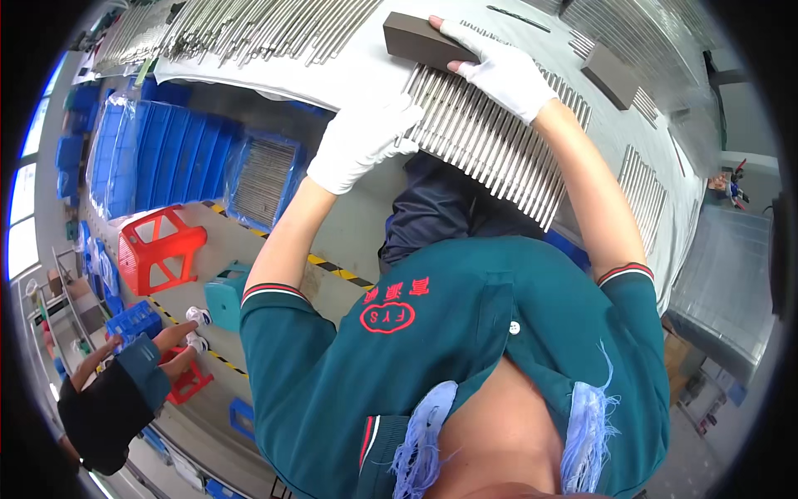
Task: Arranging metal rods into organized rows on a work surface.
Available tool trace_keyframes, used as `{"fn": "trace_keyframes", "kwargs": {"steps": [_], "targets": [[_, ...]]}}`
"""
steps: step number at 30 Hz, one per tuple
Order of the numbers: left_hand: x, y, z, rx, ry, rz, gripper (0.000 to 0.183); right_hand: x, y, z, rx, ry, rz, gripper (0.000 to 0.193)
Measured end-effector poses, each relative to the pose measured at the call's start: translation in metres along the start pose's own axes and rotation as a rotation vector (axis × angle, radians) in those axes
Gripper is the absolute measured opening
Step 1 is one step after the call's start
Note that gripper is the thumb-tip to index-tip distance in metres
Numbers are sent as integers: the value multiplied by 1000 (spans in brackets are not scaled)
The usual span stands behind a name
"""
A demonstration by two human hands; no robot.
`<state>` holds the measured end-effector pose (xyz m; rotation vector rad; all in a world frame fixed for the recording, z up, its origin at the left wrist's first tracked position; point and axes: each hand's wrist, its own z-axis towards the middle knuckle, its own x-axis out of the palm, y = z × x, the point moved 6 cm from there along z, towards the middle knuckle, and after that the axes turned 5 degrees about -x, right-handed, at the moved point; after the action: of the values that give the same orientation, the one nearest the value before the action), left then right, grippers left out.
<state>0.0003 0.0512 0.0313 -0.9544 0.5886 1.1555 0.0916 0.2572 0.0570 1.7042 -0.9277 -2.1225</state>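
Observation:
Both my hands wear white gloves with some fingertips bare. My right hand point(501, 73) grips a dark grey-brown rectangular block point(411, 41) from its right end, thumb on the near side and a finger over the far side. The block lies across the far ends of a row of thin silvery metal rods point(490, 137), set side by side at the table's near edge with their near ends jutting over it. My left hand point(363, 143) is at the row's left end, fingers closed around the outermost rod; the glove hides part of the grip.
More metal rods point(266, 29) lie at the far left of the white-covered table point(287, 83). A second dark block point(609, 76) and another rod group point(642, 195) are to the right. Blue crates point(179, 158), a red stool point(162, 249) and a person point(112, 399) are at left.

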Motion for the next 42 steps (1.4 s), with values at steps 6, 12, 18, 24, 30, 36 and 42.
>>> {"fn": "trace_keyframes", "kwargs": {"steps": [6, 12, 18, 24, 30, 36, 42], "targets": [[4, 3, -3, -44, -19, -41, 50, -24, -17, -21, -157, -4, 192, 62], [5, 2, -4, -41, -20, -20, 47, -8, -7, -1, -280, -43, -145, 59], [8, 2, -5, -37, -15, 15, 43, -31, -12, -26, -181, -93, -82, 59], [4, 2, -3, -58, -11, -26, 44, -15, 10, -11, -254, -143, -137, 57], [-1, 0, 0, -50, 22, -53, 46, -65, -34, -90, -60, -224, 534, 68], [1, 7, 2, -22, 144, 59, 69, -148, -104, -212, 254, -894, -254, 76], [5, 22, 13, -71, 185, 82, 104, -188, -164, -305, 364, -1277, -131, 82]]}}
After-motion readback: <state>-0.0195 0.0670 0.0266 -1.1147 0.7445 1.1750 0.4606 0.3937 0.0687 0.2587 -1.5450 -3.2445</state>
